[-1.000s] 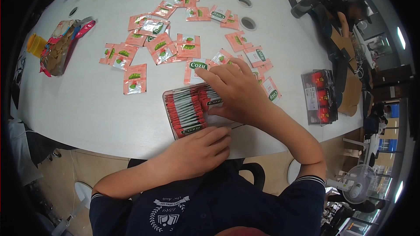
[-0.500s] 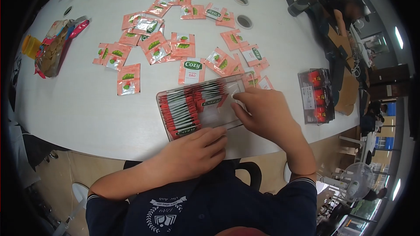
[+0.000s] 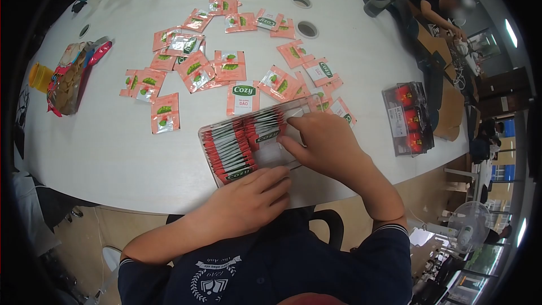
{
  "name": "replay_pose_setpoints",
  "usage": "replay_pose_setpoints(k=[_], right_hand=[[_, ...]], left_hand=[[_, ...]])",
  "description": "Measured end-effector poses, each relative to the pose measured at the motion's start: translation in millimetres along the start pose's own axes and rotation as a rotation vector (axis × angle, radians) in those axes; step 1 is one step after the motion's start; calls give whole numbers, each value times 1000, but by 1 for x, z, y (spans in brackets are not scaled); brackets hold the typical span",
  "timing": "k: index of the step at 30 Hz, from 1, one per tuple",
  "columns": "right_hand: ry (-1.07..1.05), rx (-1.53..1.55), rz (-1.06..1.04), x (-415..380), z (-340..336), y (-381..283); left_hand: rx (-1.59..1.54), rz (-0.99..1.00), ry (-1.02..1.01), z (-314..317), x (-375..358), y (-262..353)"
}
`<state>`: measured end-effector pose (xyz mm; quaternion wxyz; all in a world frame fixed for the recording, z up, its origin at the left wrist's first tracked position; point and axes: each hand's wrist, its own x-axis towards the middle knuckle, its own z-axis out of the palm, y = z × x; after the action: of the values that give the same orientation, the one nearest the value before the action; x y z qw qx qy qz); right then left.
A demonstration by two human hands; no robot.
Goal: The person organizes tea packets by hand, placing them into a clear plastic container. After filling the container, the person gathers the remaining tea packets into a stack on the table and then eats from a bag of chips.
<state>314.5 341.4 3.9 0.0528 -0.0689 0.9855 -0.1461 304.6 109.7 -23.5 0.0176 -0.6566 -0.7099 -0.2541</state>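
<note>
A clear plastic box (image 3: 207, 153) stands near the table's front edge, holding two rows of red-and-white Cozy sachets (image 3: 228, 149). My left hand (image 3: 251, 195) is curled over its near edge, with the thumb hidden. Inside the right part of the box, my right hand (image 3: 324, 141) has its index finger and thumb apart at the right end of the shorter row (image 3: 265, 127). The fingertips touch or nearly touch the sachets there. Beyond the box lie many loose peach-coloured sachets (image 3: 230, 66), some overlapping; one white-faced Cozy sachet (image 3: 243, 98) lies close to the far wall.
At the right stands a clear pack with red items (image 3: 407, 118). A snack bag (image 3: 70, 82) and a yellow container (image 3: 40, 77) are at the left. Two round holes (image 3: 307, 29) pierce the table. A co-worker (image 3: 440, 8) sits at the far right beside cardboard (image 3: 446, 107).
My right hand has moved left, its fingertips now at the shorter sachet row. My left hand keeps its place on the box edge. The view has shifted slightly.
</note>
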Motion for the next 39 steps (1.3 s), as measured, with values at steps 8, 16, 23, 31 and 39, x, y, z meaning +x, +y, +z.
replay_pose_setpoints(k=[8,16,23,31,39], right_hand=[[-4,95,-43,5,3,0],[-40,-146,-28,11,9,-4],[36,-153,-62,14,17,-7],[32,-130,-77,14,21,-6],[54,-93,-83,13,20,-3]], left_hand=[[-2,-4,-5,-2,1,0],[17,-6,8,0,1,1],[16,-1,1,-1,1,1],[30,2,4,-1,1,1],[11,-16,-24,-4,4,1]])
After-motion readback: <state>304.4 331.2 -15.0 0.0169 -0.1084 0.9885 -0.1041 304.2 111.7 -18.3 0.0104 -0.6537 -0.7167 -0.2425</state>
